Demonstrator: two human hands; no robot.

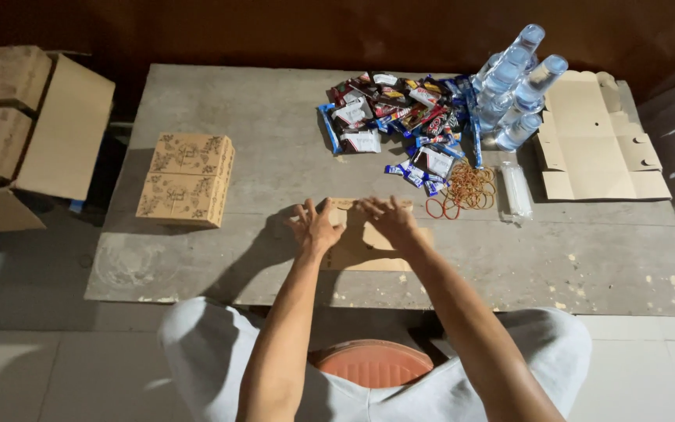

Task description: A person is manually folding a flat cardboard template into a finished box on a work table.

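A flat brown cardboard box blank (362, 248) lies on the grey table (275, 133) right in front of me. My left hand (314, 227) presses on its left part with fingers spread. My right hand (388, 220) rests on its upper right part, fingers spread too. Neither hand grips anything; both lie flat on the cardboard.
Two folded patterned boxes (187, 178) stand at the left. A heap of wrapped snacks (400, 117), water bottles (513, 86), rubber bands (466, 191), a clear plastic packet (516, 190) and flat box blanks (599, 141) lie at the right. An open carton (33, 133) sits off the table's left.
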